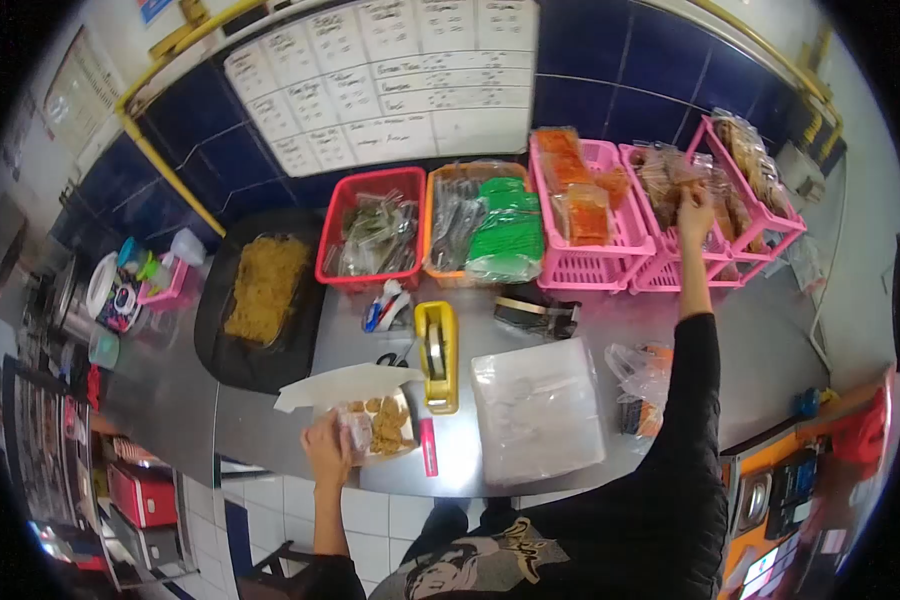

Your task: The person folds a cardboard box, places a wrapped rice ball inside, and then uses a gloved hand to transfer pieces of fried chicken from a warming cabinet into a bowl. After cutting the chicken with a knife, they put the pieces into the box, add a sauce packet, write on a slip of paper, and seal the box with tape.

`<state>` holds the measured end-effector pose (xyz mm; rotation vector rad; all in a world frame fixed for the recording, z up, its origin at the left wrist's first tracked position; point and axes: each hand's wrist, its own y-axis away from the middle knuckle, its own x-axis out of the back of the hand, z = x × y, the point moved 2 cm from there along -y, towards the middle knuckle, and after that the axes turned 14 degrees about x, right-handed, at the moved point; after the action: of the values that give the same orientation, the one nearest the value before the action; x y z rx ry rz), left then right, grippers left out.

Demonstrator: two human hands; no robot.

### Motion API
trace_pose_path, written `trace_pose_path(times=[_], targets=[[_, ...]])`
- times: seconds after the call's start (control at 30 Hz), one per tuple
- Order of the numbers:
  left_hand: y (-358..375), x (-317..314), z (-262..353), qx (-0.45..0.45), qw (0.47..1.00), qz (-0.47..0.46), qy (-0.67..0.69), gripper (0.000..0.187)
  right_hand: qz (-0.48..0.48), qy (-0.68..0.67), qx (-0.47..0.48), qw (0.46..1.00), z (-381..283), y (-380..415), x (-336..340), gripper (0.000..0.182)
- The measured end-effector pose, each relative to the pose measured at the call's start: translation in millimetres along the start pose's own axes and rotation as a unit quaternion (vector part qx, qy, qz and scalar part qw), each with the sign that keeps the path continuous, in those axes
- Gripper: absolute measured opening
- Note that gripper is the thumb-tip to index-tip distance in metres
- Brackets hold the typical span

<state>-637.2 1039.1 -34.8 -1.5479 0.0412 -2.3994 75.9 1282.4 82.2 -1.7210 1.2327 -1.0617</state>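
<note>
Near the counter's front edge is an open takeaway box (406, 447) with its pale lid (345, 385) folded back. Golden-brown food pieces (388, 422) lie inside. My left hand (327, 450) is closed at the box's left side, its fingers on a small clear packet (356, 425) over the food. My right hand (697, 212) reaches far out to the pink basket (660, 272) at the back right. Its fingers are pinched together among small brown sachets (658, 178); whether one is lifted free is hard to see.
A yellow tape dispenser (436, 360), a pink marker (428, 447) and a stack of clear plastic bags (538, 410) surround the box. Behind stand a red basket (372, 275), an orange basket (448, 277) and a pink basket with orange sachets (578, 205). A noodle tray (266, 290) sits left.
</note>
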Motion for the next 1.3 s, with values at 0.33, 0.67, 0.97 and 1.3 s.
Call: trace_pose_path(times=[0.33, 0.67, 0.97, 1.3], targets=[[-2, -10, -15, 0.018, 0.999, 0.030, 0.007, 0.015, -0.370, -0.578, -0.361, 0.632, -356, 82, 73, 0.028], [-2, -16, -20, 0.036, 0.993, 0.072, 0.091, 0.041, -0.502, -0.546, -0.084, 0.665, -543, 345, 13, 0.016], [0, -12, -16, 0.107, 0.987, 0.022, 0.115, 0.043, -0.640, -0.382, 0.247, 0.619, -501, 375, -2, 0.038], [-37, -25, -3, 0.125, 0.985, 0.047, 0.111, 0.033, -0.468, -0.465, -0.120, 0.742, -282, 278, 282, 0.043]])
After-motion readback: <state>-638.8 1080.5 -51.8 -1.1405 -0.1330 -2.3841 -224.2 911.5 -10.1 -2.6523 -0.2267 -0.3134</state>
